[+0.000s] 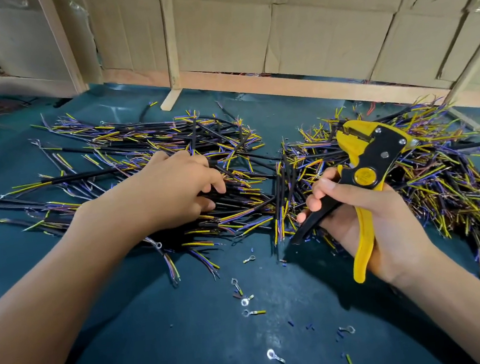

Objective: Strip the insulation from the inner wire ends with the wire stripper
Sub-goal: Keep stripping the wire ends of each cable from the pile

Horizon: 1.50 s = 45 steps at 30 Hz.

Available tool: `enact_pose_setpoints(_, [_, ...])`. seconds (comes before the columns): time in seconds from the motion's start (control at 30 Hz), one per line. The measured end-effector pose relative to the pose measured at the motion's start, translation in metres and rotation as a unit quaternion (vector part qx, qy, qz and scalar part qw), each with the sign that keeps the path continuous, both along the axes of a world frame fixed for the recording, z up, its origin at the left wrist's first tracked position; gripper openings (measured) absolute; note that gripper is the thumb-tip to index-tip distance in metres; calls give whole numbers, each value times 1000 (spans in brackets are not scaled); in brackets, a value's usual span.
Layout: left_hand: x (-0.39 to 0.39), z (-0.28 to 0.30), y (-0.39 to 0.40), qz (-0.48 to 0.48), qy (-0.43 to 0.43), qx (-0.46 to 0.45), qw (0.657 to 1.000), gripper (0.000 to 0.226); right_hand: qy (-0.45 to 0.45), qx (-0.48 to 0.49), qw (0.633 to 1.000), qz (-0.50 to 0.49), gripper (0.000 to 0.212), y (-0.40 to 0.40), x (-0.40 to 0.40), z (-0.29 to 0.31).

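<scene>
**Dark teal bench, two wire heaps, stripper in the right hand**

Across the lower two-thirds of the frame, a dark teal work surface point(165, 332); behind it, along the top, flattened brown cardboard sheets point(320, 25) braced by pale wooden battens point(169, 35).

Left of centre, a loose heap of short black-sheathed cables point(129, 152) with yellow, purple and brown inner wires fanning from the ends. At centre right and reaching toward the right edge, a second, denser heap of the same cables point(455, 188), the frayed ends pointing every way.

Left hand point(174, 188) in the middle of the frame, palm down on the near edge of the left heap, fingers curled among the black sheaths at its right side; whether one cable is actually pinched, cannot tell, the fingertips being buried in the strands.

Right hand point(373, 221) at lower centre right, palm turned up, fingers wrapped round the handles of a yellow-and-black wire stripper point(364, 168). Black handle under the fingertips, yellow handle lying across the palm toward the wrist, the two spread apart. Stripper head raised toward the upper right, over the right heap, with no wire visible in its mouth.

Near the bottom centre, scattered on the bare surface, small silver ring terminals point(273, 356), some with a yellow sleeve, and tiny blue insulation scraps point(309, 327).
</scene>
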<state>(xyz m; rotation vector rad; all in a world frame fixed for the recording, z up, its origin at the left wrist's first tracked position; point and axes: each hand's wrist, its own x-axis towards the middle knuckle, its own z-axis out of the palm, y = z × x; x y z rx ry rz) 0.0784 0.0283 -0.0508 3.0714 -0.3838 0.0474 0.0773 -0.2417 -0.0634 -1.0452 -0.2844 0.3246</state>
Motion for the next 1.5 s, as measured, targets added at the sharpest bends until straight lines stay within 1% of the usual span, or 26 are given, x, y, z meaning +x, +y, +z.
enact_pose_setpoints(0.07, [-1, 1, -1, -1, 0, 12, 1000, 17, 5, -2, 1000, -4, 9, 1, -1, 0])
enact_pose_setpoints(0.13, [-2, 2, -2, -19, -26, 41, 999, 10, 6, -2, 1000, -3, 9, 2, -2, 0])
enact_pose_setpoints(0.2, [-4, 2, 0, -41, -39, 62, 996, 7, 5, -4, 1000, 0, 9, 3, -3, 0])
enact_pose_setpoints(0.27, [-6, 4, 2, -58, -31, 58, 996, 8, 2, -5, 1000, 2, 9, 2, -2, 0])
enact_pose_setpoints(0.33, [-6, 5, 4, -76, -49, 30, 995, 13, 0, -2, 1000, 5, 13, 2, -2, 0])
enact_pose_setpoints(0.43, [-5, 7, 8, -109, -165, -27, 980, 26, 3, 8, 1000, 11, 13, 0, -1, -1])
enact_pose_setpoints(0.53, [-6, 13, 9, -99, -237, -31, 966, 50, 11, 13, 1000, 16, 13, -2, 0, -1])
enact_pose_setpoints(0.6, [-7, 15, 9, -93, -277, -27, 956, 54, 13, 14, 1000, 17, 12, -3, 1, 1])
enact_pose_setpoints(0.67, [-7, 16, 12, -75, -320, -23, 944, 50, 13, 15, 1000, 18, 11, -3, 2, 1])
enact_pose_setpoints(0.8, [-8, 22, 20, -49, -404, -61, 911, 23, 14, 20, 1000, 18, 13, -5, 3, 1])
enact_pose_setpoints(0.87, [-10, 25, 20, -51, -436, -57, 897, 21, 17, 23, 999, 16, 13, -5, 2, 2])
enact_pose_setpoints(0.9, [-10, 26, 20, -53, -443, -59, 893, 22, 20, 21, 999, 15, 13, -5, 2, 3])
enact_pose_setpoints(0.97, [-11, 27, 17, -62, -432, -95, 895, 22, 17, 20, 1000, 10, 11, -4, 0, 4])
enact_pose_setpoints(1.03, [-11, 27, 12, -84, -394, -152, 903, 20, 5, 27, 1000, -1, 12, -4, -1, 5])
enact_pose_setpoints(1.13, [-12, 22, 0, -122, -330, -202, 914, 18, -15, 31, 999, -25, 24, -5, -1, 10])
enact_pose_setpoints(1.17, [-12, 20, -5, -128, -319, -212, 915, 17, -27, 24, 999, -32, 22, -6, 0, 11])
enact_pose_setpoints(1.23, [-14, 16, -11, -133, -304, -233, 914, 18, -48, 15, 998, -38, 9, -7, 1, 12])
enact_pose_setpoints(1.27, [-14, 14, -13, -134, -299, -246, 912, 18, -53, 17, 998, -40, 6, -9, 2, 12])
enact_pose_setpoints(1.33, [-15, 13, -15, -130, -293, -264, 910, 18, -55, 21, 998, -38, 9, -11, 3, 13])
enact_pose_setpoints(1.4, [-16, 14, -14, -132, -300, -230, 916, 17, -46, 30, 998, -30, 10, -12, 2, 14])
enact_pose_setpoints(1.5, [-15, 17, -18, -150, -324, -98, 929, 20, -30, 43, 999, -10, 12, -11, -1, 15])
